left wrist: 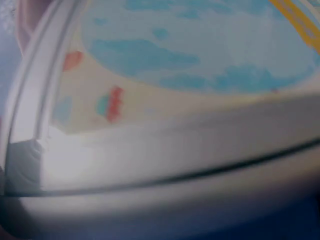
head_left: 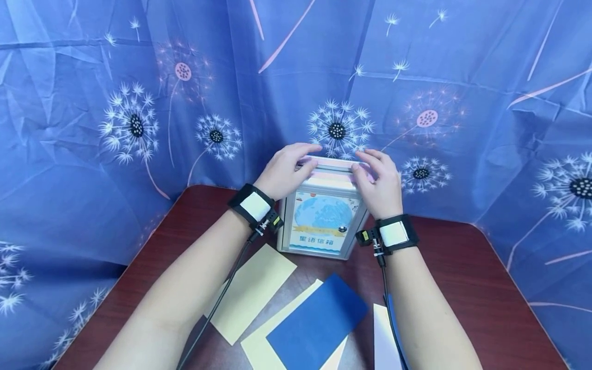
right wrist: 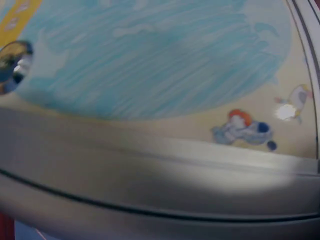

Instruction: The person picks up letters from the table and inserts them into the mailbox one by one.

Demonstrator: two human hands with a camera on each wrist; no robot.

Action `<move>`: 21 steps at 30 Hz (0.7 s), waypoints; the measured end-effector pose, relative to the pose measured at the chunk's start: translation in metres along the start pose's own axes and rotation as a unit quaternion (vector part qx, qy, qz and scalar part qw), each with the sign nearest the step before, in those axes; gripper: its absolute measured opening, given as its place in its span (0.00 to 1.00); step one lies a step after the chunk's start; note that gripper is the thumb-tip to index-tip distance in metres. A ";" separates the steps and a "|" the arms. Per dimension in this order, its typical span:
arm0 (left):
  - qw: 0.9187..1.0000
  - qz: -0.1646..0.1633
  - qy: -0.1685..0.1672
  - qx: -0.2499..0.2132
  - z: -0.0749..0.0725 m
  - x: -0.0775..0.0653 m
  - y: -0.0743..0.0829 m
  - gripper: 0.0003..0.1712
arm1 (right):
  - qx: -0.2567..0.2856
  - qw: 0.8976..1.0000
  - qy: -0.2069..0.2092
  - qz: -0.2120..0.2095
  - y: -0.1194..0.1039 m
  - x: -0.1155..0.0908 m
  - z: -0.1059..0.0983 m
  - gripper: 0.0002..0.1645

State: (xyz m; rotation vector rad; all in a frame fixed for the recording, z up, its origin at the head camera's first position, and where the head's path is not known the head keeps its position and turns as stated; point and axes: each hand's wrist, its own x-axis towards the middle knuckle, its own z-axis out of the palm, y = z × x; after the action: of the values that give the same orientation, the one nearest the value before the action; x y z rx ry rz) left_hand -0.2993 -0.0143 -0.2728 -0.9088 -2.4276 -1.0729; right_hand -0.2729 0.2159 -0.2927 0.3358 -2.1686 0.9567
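Box: a small upright metal-framed case with grey edges and a glossy printed front showing a blue globe, a yellow band, a round keyhole and a line of blue characters. It stands on the far middle of the table, a dark reddish-brown top with a smooth sheen and rounded corners.

Your wrist views both sit hard against the box's front: the left wrist view shows its grey frame and blurred print, the right wrist view shows the blue globe print and the keyhole at the left edge.

Card: a thin, flat pale pink sheet lying along the top edge of the box, between your two hands.

Left hand: on the box's top left corner, fingers curled over the far edge, thumb pressed on the card's near side, pinching it.

Right hand: on the box's top right corner, fingers bent over the card, thumb at its near edge, holding it likewise.

Loose sheets, all in front of the box: a cream sheet to the near left; a second cream sheet partly under a dark blue sheet; a white sheet beside your right forearm.

Backdrop behind the box: creased blue cloth printed with white dandelion heads.
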 end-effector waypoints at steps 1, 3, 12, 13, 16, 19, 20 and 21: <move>1.000 0.001 -0.008 0.029 0.000 -0.001 -0.001 0.23 | 0.003 1.000 -0.005 0.000 0.001 -0.001 0.000 0.20; 0.997 -0.007 -0.024 0.072 0.001 -0.004 -0.004 0.25 | 0.005 1.000 -0.017 0.008 0.002 -0.002 0.001 0.21; 0.991 -0.063 -0.028 0.113 0.003 -0.020 -0.023 0.37 | -0.003 0.999 -0.040 0.029 0.015 -0.015 0.000 0.28; 0.991 -0.067 -0.025 0.113 0.002 -0.023 -0.025 0.38 | -0.004 0.999 -0.040 0.034 0.017 -0.016 -0.001 0.28; 0.990 -0.079 -0.017 0.120 0.001 -0.031 -0.033 0.38 | -0.001 0.998 -0.043 0.052 0.023 -0.022 -0.006 0.30; 0.987 -0.089 -0.009 0.135 -0.001 -0.040 -0.042 0.37 | 0.001 0.997 -0.034 0.068 0.031 -0.027 -0.012 0.30; 0.986 -0.092 -0.007 0.141 -0.002 -0.043 -0.046 0.37 | 0.003 0.997 -0.031 0.072 0.033 -0.029 -0.014 0.30; 0.985 -0.095 -0.005 0.147 -0.003 -0.045 -0.049 0.37 | 0.004 0.997 -0.027 0.078 0.037 -0.032 -0.016 0.30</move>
State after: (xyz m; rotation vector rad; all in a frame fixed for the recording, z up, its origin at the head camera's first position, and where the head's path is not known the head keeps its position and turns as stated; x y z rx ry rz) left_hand -0.2983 -0.0604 -0.3212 -0.5979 -2.6300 -0.7385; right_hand -0.2606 0.2509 -0.3276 0.2005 -2.2665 1.0526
